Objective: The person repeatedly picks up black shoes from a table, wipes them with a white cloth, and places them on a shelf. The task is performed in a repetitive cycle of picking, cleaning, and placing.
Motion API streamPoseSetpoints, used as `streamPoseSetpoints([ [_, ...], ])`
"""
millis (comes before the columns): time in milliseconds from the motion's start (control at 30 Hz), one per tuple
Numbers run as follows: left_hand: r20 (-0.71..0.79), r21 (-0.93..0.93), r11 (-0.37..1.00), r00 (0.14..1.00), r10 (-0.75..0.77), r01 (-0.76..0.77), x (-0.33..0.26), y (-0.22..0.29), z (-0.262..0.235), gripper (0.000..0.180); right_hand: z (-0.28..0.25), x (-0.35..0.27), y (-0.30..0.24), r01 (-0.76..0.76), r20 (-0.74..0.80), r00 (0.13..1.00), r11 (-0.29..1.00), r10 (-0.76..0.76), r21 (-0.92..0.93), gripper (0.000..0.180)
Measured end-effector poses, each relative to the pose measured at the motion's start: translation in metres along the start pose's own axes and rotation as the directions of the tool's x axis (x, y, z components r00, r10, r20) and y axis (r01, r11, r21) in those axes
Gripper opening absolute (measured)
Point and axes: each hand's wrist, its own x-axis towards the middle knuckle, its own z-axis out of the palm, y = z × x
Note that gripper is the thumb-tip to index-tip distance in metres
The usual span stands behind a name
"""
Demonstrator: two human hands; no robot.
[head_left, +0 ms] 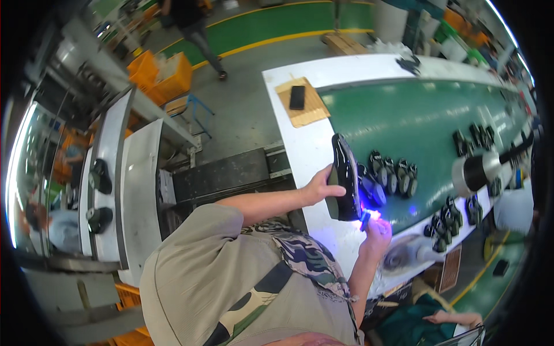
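Observation:
My left hand (319, 186) grips a glossy black shoe (345, 176), holding it upright on edge over the white rim of the green conveyor table (415, 121). My right hand (376, 233) holds a small blue light tool (367, 217) that glows violet against the shoe's lower end. Several more black shoes (392, 176) lie in a row on the green belt just right of the held shoe.
More black shoes (447, 222) sit in clusters along the belt's near and far right. A wooden board with a black phone (297, 97) lies on the table's white end. A machine (104, 190) with two dark shoes stands at left. Another person's hand (456, 317) shows at lower right.

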Motion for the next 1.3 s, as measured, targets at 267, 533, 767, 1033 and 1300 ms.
streamPoseSetpoints([
  [267,-0.253,0.198,0.973,0.953,0.169,-0.120,-0.043,0.054,-0.064,0.070,0.090,0.001,-0.008,-0.258,0.381,0.906,0.953,0.182,0.158,0.019],
  [533,-0.566,0.494,0.843,0.658,0.497,-0.212,-0.090,0.260,-0.179,0.059,0.172,0.015,0.010,-0.352,0.587,0.787,0.919,0.189,0.177,0.017],
  [767,-0.796,0.602,0.630,0.302,0.525,0.491,-0.229,0.481,-0.368,0.055,0.218,0.025,0.029,-0.423,0.623,0.746,0.890,0.236,0.170,0.011],
  [1033,-0.958,0.017,0.413,-0.103,0.268,0.910,-0.342,0.517,-0.422,0.043,0.238,0.025,0.030,-0.444,0.543,0.783,0.884,0.304,0.147,0.015],
  [1300,-0.801,0.155,-0.381,0.342,0.491,0.912,-0.197,0.483,-0.349,0.045,0.166,0.031,0.006,-0.393,0.417,0.868,0.885,0.269,0.249,0.016],
])
